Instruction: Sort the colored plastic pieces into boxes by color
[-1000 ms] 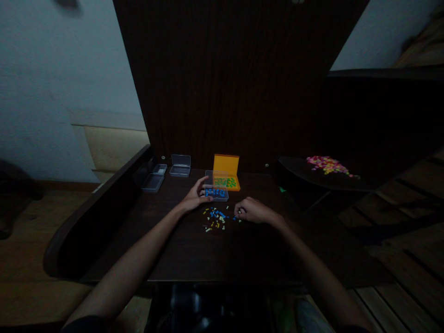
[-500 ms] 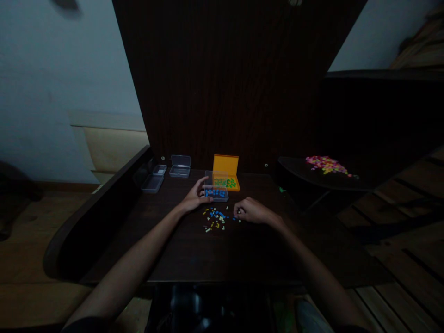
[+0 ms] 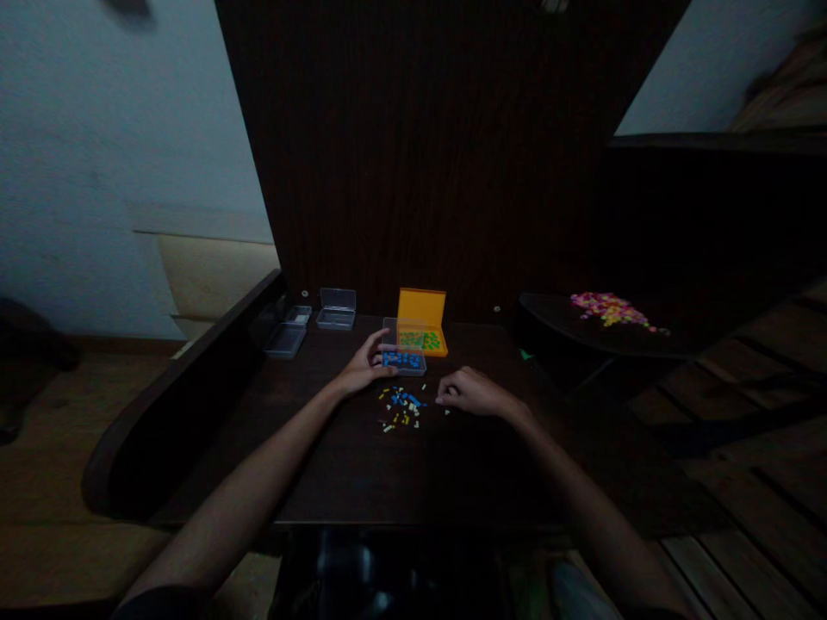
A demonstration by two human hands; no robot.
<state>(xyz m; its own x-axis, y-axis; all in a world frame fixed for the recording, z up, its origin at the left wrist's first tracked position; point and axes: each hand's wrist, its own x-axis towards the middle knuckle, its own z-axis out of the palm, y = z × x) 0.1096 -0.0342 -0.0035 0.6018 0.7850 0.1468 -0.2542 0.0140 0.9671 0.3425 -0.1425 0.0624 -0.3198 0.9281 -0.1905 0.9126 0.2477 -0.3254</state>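
Note:
My left hand is curled around the left side of a clear plastic box, thumb at the front. The box stands with its lid up, and small blue bricks lie inside. In front of it, a loose pile of tiny blue, yellow and cream bricks is spread on the dark table. Just right of the pile, my right hand is closed, with thumb and forefinger pinched low over the tabletop. A small blue brick appears to be in that pinch, mostly hidden by the fingers.
Behind the clear box stands an open orange case with green pieces. Two more open clear boxes, one farther back and one at the left, sit near the side panel. Pink and yellow pieces are heaped on a right-hand shelf.
The blue brick that lay under my right fingertips no longer shows on the table. My right hand has barely shifted; my left hand stays on the clear box.

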